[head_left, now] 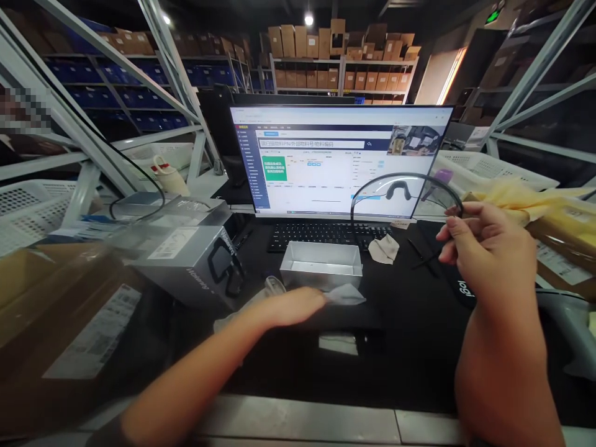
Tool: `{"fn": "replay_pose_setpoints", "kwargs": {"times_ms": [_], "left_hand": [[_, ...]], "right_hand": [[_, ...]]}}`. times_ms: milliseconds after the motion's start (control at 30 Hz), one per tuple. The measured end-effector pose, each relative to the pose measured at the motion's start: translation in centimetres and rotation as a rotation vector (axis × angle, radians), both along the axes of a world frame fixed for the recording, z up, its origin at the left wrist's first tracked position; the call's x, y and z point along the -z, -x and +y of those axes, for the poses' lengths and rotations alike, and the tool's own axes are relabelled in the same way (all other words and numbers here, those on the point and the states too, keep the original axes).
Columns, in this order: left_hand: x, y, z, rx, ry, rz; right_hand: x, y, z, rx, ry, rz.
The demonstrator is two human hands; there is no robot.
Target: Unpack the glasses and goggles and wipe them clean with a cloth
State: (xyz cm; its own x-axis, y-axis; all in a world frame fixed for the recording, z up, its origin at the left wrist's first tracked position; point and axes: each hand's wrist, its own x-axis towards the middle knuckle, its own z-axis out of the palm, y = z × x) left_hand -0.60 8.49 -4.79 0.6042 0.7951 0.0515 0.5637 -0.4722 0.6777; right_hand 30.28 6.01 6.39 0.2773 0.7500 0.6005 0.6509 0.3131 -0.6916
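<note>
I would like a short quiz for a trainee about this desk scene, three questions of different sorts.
1. True or false: the right hand holds the glasses frame up in front of the monitor.
2. What does the left hand touch? A) keyboard B) white wipe C) grey box
3. What lies directly behind the open tray?

Key: 1 true. 2 B, the white wipe. 3 The keyboard.

A black desk mat point(400, 310) covers the worktop at frame centre. On it lie a keyboard point(326, 234), an open grey tray point(321, 266) below that, and a crumpled cloth point(384, 248) to the right. A grey product box point(186, 264) sits at centre left, a cardboard carton point(56, 310) at lower left.
</note>
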Motion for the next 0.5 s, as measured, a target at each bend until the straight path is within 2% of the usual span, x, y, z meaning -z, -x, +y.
{"fn": "replay_pose_setpoints", "kwargs": {"times_ms": [200, 267, 400, 500], "left_hand": [[-0.1, 1.6, -0.1, -0.339, -0.018, -0.229], [0.2, 2.2, -0.6, -0.401, -0.043, -0.295], [0.8, 2.4, -2.2, -0.381, -0.139, -0.352], [0.9, 2.1, -3.5, -0.257, -0.305, -0.163]], "right_hand": [[-0.3, 0.3, -0.4, -0.014, -0.019, 0.079], [-0.2, 0.4, -0.4, -0.026, -0.028, 0.092], [-0.1, 0.7, -0.7, -0.084, -0.018, 0.126], [-0.2, 1.1, -1.0, -0.157, -0.003, 0.168]]}}
